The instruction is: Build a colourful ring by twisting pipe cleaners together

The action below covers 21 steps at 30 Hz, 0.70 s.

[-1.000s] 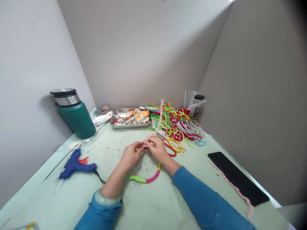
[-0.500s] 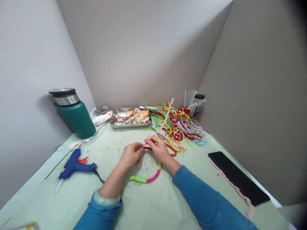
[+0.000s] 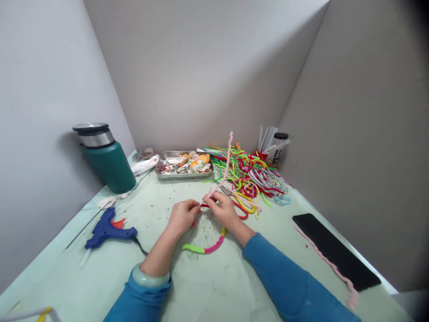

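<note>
My left hand (image 3: 182, 215) and my right hand (image 3: 224, 209) meet over the middle of the table, fingertips pinched together on a long pale pink pipe cleaner (image 3: 225, 169). Its free end sticks up and away toward the back wall. Under my hands a wire ring wrapped in green, pink, yellow and red pipe cleaner (image 3: 205, 247) lies on the pale green table (image 3: 208, 286). A red stretch of it passes beneath my right hand.
A pile of coloured pipe cleaners (image 3: 250, 176) lies behind my hands, a metal tray (image 3: 162, 166) of small pieces to its left. A blue glue gun (image 3: 107, 229) and a green flask (image 3: 106, 158) stand left. A black phone (image 3: 335, 250) and a pink strip (image 3: 330, 266) lie right.
The free end of the pink pipe cleaner swung to the right, then back toward upright. My hands stayed together in the same spot, fingers shifting slightly.
</note>
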Tool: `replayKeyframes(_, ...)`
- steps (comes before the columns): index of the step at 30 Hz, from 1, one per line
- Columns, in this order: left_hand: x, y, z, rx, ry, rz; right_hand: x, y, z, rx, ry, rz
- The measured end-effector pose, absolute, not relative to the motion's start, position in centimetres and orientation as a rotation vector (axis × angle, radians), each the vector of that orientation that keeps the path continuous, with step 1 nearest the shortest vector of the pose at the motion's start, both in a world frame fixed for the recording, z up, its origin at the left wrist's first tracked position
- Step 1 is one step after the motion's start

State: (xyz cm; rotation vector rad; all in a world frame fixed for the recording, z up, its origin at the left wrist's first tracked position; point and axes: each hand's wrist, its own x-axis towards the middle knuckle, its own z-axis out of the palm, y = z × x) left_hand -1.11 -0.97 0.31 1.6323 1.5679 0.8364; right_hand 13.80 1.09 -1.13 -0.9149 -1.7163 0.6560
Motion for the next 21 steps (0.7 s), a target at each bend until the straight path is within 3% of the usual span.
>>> replayKeyframes(21, -1.63, -0.47, -0.59, 1.730, 1.564, 0.935, 14.43, 1.10, -1.06, -0.814, -1.856, 0.617)
